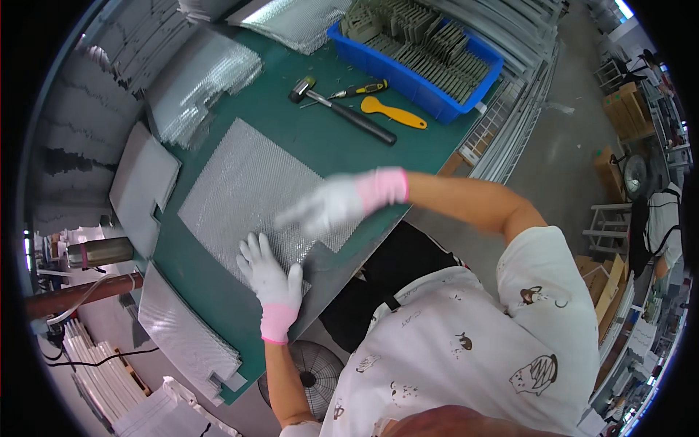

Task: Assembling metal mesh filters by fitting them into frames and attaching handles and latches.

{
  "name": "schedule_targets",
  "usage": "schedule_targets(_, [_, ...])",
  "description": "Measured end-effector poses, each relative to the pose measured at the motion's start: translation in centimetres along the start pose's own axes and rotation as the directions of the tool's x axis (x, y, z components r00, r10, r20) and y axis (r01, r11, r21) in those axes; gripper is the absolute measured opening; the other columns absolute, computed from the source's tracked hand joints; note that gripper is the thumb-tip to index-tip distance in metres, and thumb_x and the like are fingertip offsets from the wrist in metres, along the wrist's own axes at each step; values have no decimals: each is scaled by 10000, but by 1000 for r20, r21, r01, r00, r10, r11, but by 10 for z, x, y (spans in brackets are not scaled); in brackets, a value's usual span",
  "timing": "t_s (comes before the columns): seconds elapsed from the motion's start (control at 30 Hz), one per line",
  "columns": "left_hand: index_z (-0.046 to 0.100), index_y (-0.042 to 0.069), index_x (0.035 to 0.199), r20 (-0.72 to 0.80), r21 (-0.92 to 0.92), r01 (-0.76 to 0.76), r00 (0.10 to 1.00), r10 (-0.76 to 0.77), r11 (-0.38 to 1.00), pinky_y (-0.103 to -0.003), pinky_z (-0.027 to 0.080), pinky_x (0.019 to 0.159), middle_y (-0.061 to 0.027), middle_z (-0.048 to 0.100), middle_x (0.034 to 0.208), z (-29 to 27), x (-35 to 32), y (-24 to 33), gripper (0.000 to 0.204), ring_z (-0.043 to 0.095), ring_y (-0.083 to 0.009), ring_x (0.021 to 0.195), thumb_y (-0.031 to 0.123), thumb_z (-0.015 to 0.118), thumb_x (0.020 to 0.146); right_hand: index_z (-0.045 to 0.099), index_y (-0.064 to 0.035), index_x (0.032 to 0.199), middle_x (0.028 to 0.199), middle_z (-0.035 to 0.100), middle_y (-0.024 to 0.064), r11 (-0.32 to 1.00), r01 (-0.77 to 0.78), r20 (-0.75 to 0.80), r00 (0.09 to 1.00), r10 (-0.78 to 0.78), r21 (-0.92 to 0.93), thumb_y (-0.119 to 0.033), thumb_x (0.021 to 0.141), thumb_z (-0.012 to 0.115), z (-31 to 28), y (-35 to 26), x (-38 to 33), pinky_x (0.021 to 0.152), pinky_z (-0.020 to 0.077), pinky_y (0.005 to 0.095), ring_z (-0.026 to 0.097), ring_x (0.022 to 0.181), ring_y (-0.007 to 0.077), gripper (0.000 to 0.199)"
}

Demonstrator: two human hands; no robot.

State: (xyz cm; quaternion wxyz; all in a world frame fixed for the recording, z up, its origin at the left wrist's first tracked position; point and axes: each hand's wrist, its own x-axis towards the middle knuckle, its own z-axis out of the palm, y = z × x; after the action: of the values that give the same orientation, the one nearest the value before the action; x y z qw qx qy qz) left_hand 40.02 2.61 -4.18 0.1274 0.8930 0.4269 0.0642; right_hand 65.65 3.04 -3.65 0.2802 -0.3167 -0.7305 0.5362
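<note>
A silvery metal mesh sheet [237, 182] with a notched edge lies flat on the green tabletop [298, 135] in front of me. My left hand [268, 280], in a white glove with a pink cuff, rests on the sheet's near left edge with its fingers spread. Over the right part of the sheet is my right hand [328, 207], gloved the same way. Motion smears its fingers, so I cannot make out their grip or whether they touch the mesh.
Beyond the sheet lie a hammer [349, 118], a yellow-handled tool [360, 89] and a yellow scraper [393, 113]. A blue bin [415, 91] holds many greenish-grey pieces. Stacked mesh panels [182, 324] line the left edge; metal frames [520, 95] stand beyond the bin.
</note>
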Motion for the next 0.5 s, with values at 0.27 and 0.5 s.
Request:
schedule_targets(0.27, [460,39,1297,66,68,-117,991,113,991,-588,52,1093,-281,169,1481,-8,-1,-9,613,123,-508,1350,120,514,691,610,-47,1055,1042,620,192,52,-740,-700,609,-374,-671,-268,820,559,-260,42,-50,789,504,400,619,952,313,326])
schedule_targets(0.5, [495,217,1324,-45,191,-106,992,117,976,-587,167,1065,-288,371,1368,-10,-5,-13,612,333,-452,1278,293,549,720,585,-19,887,829,630,201,319,-674,-687,387,-616,-666,-27,750,479,-221,-36,-52,707,497,390,636,814,328,172])
